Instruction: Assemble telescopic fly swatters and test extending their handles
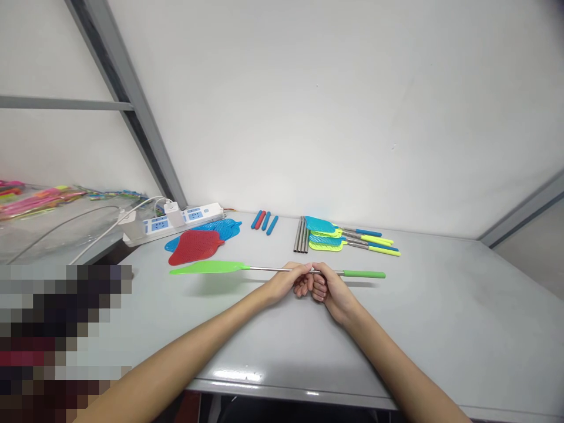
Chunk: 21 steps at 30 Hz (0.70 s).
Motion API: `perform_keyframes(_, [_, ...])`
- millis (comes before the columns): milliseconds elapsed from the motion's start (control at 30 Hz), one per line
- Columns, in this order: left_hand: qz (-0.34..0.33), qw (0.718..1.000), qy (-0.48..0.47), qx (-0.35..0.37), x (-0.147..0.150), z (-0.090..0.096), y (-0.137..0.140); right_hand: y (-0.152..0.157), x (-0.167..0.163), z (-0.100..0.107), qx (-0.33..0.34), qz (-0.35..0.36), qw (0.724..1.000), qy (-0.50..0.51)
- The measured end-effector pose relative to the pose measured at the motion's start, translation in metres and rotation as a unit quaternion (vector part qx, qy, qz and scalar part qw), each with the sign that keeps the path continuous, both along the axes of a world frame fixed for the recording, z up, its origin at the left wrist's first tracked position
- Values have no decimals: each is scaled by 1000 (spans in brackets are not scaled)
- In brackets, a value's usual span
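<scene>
A green fly swatter with a metal rod and a green grip is held level above the grey table, its flat head pointing left and its grip to the right. My left hand and my right hand meet near the middle of the rod, both closed around it with thumbs on top. The fingers hide part of the rod. Just beyond the swatter's head lie a red swatter head and several blue swatter heads. Behind my hands are several bare metal rods.
Several blue and yellow-green fly swatters are stacked at the back right. Blue and red grips lie near the wall. A white power strip with plugged-in chargers and cables occupies the left edge, beside plastic bags. The grey table extends right.
</scene>
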State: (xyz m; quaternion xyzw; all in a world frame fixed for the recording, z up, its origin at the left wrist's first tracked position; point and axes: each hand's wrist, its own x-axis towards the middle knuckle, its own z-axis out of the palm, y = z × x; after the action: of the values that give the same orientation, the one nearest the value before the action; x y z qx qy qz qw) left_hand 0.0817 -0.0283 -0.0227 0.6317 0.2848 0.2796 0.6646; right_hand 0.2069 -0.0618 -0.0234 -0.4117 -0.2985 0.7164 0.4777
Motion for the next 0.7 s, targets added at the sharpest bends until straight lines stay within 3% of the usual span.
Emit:
perform_keyframes(267, [5, 1000, -17, -18, 2, 0, 2, 1, -1, -2, 4, -34, 999, -8])
perform_keyframes(700, [62, 995, -74, 14, 2, -4, 6, 6, -10, 3, 18, -80, 996, -20])
